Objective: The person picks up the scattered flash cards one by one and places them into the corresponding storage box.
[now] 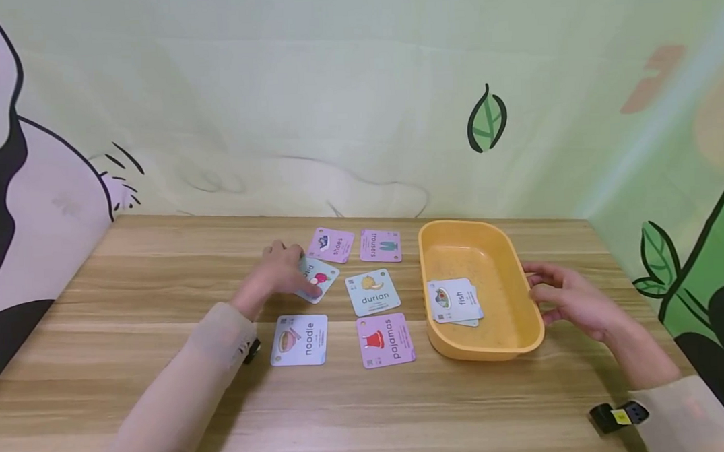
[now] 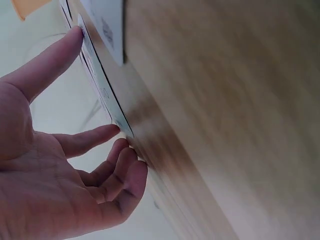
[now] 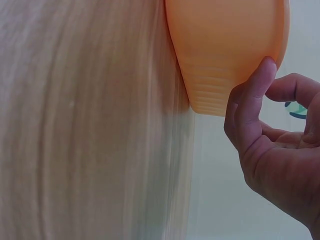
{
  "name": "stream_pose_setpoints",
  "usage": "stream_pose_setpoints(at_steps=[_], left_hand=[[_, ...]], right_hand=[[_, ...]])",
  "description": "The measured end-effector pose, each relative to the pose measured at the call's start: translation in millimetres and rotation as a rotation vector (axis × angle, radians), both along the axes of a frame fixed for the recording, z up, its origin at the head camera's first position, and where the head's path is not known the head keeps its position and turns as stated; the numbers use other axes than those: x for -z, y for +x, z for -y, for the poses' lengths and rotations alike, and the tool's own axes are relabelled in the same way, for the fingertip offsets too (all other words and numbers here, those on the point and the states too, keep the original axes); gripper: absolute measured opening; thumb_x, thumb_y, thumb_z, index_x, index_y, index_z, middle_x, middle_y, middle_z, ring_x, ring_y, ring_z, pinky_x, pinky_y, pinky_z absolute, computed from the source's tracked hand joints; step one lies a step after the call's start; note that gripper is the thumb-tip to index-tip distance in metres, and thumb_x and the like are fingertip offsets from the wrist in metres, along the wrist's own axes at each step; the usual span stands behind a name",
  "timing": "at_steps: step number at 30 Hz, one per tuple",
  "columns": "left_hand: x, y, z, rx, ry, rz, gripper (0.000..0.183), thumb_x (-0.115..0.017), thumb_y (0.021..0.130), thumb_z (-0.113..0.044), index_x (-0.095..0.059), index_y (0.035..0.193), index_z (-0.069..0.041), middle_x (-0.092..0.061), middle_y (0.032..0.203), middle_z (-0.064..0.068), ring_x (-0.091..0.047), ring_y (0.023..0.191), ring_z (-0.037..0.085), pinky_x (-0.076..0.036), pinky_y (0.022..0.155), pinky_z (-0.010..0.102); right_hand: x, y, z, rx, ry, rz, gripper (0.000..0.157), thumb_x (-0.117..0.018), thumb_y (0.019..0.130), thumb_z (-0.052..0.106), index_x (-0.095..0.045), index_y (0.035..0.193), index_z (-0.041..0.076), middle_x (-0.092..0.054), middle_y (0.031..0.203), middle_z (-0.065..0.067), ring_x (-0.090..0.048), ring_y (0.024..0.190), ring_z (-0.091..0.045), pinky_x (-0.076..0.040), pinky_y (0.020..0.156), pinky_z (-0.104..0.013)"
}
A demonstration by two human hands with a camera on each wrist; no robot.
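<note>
My left hand is at a light-blue card with a pink fruit picture, pinching it between thumb and index finger at opposite edges. That card lies at or very near the tabletop, and part of its word is covered. In the left wrist view the other fingers curl loosely. At the right, my right hand grips the side of a yellow plastic basin, fingertips at its rim. Inside the basin, a "fish" card lies over another card.
On the wooden table lie a "shoes" card, a "trousers" card, a "durian" card, a "noodle" card and a "pajamas" card. A printed wall cloth hangs behind the table's far edge.
</note>
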State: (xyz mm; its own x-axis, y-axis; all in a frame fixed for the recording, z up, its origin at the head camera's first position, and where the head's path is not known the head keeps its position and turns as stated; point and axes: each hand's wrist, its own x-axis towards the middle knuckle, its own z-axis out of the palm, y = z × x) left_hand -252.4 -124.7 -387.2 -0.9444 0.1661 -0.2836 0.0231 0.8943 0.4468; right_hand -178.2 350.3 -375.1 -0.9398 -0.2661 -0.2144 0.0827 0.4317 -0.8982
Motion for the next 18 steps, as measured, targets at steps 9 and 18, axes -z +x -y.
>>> stream_pose_setpoints(at_steps=[9,18], left_hand=[[-3.4,0.7,9,0.007,0.029,0.042,0.084,-0.089,0.076,-0.02,-0.048,0.147,-0.003,-0.038,0.14,0.026,-0.04,0.121,0.038,-0.046,0.098,0.057],[-5.3,1.2,12,0.029,-0.032,0.043,0.084,-0.089,0.077,-0.024,-0.048,0.146,-0.001,-0.041,0.132,0.023,-0.041,0.118,0.037,-0.046,0.099,0.055]], right_hand=[[-0.5,-0.2,-1,-0.007,-0.006,-0.006,0.066,-0.055,0.098,0.006,-0.024,0.154,-0.012,-0.043,0.133,-0.031,-0.063,0.096,-0.02,-0.062,0.069,-0.039],[-1.0,0.0,0,-0.003,0.002,-0.004,0.066,-0.055,0.099,0.006,-0.025,0.154,-0.012,-0.043,0.134,-0.031,-0.064,0.094,-0.022,-0.062,0.069,-0.039]])
